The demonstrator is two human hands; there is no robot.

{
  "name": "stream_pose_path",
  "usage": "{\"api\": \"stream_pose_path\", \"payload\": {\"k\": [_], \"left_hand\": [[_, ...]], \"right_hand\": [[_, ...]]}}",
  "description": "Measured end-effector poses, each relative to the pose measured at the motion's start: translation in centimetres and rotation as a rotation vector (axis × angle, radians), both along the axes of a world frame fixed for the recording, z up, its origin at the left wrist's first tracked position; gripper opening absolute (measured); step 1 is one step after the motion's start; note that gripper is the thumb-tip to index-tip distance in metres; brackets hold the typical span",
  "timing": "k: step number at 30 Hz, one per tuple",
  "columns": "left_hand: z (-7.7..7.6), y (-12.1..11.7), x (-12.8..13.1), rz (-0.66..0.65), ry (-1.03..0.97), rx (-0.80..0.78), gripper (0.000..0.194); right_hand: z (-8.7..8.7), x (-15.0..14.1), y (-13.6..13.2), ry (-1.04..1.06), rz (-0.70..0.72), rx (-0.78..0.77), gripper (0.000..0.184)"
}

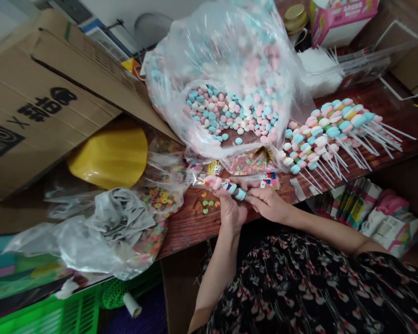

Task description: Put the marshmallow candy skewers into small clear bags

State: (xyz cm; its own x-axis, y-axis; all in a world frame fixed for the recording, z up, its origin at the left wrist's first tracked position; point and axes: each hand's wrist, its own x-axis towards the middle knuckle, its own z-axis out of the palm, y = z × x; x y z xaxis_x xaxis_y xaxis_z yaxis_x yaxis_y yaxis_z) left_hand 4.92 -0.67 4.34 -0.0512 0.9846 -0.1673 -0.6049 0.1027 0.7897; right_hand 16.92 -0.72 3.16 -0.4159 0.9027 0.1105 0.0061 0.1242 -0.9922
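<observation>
Floral clothing cut off; hands partly hide skewer.

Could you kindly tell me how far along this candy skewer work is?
Quite a lot looks done: a heap of finished candy skewers lies on the wooden table. In hand, the left hand and right hand hold a skewer with pink and blue candies. Left to use: the clear bag holds many pastel candies, and a bag of ring candies lies nearby.
</observation>
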Motion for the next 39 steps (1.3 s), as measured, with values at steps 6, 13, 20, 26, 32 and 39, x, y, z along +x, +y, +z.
{"api": "stream_pose_path", "payload": {"k": [6,13,20,26,32,39], "left_hand": [[0.1,0.4,-1.8,-0.011,-0.013,0.031,0.059],[2.1,1.9,-2.9,0.076,0.046,0.161,0.035],[1.4,1.4,-0.7,0.079,0.0,0.014,0.051],[0.8,1.5,-1.0,0.089,-0.118,-0.15,0.056],[0.2,2.0,-1.3,0.167,-0.172,-0.294,0.058],[0.1,2.2,-2.0,0.333,-0.193,-0.251,0.057]], "right_hand": [[0.5,0.8,0.2,0.042,0.003,-0.069,0.038],[-0.2,0.6,-0.2,0.007,0.057,-0.074,0.036],[-1.2,0.4,-0.5,-0.19,-0.049,0.185,0.028],[-1.9,1.1,0.2,-0.624,-0.196,0.566,0.025],[-2.0,1.3,0.5,-0.875,-0.197,0.66,0.023],[-2.0,1.3,0.1,-0.83,-0.142,0.642,0.021]]}}
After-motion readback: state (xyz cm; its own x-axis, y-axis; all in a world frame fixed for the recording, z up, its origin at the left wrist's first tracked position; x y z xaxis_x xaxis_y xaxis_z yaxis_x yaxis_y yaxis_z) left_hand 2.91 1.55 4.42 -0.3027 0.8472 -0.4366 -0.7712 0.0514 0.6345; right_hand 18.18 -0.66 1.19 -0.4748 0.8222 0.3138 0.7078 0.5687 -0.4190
